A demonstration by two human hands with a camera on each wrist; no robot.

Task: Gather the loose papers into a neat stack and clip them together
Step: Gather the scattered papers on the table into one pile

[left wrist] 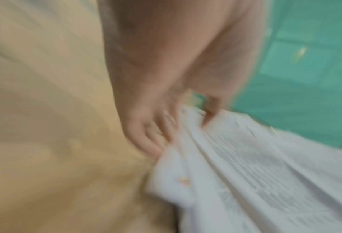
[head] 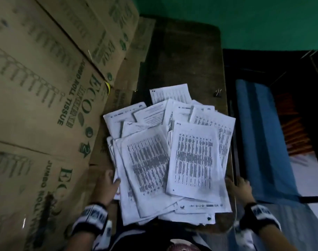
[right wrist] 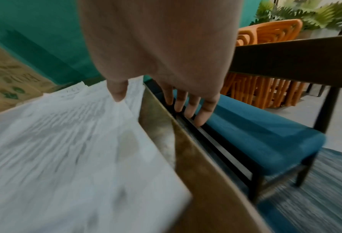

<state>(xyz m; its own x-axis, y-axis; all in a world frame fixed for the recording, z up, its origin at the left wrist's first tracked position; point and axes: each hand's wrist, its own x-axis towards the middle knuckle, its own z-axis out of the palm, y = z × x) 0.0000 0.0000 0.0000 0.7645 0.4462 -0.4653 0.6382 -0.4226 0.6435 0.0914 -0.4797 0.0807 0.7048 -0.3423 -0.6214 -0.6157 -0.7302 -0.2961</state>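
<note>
A messy pile of printed white papers (head: 172, 156) lies fanned out on the near half of a dark wooden table (head: 183, 57). My left hand (head: 114, 182) is at the pile's left edge. In the blurred left wrist view its thumb lies on top of the papers (left wrist: 246, 173) and its fingers (left wrist: 150, 137) go under the edge, pinching the sheets. My right hand (head: 237, 183) is at the pile's right edge. There its thumb touches the papers (right wrist: 66, 149), while its straight fingers (right wrist: 198, 108) hang past the table rim. A small black binder clip (head: 218, 92) lies apart by the table's right edge.
Stacked cardboard tissue boxes (head: 46, 105) press against the table's left side. A chair with a blue cushion (head: 259, 134) stands close along the right edge, and orange chairs (right wrist: 265, 39) are behind it. A green wall (head: 245, 19) closes the far side.
</note>
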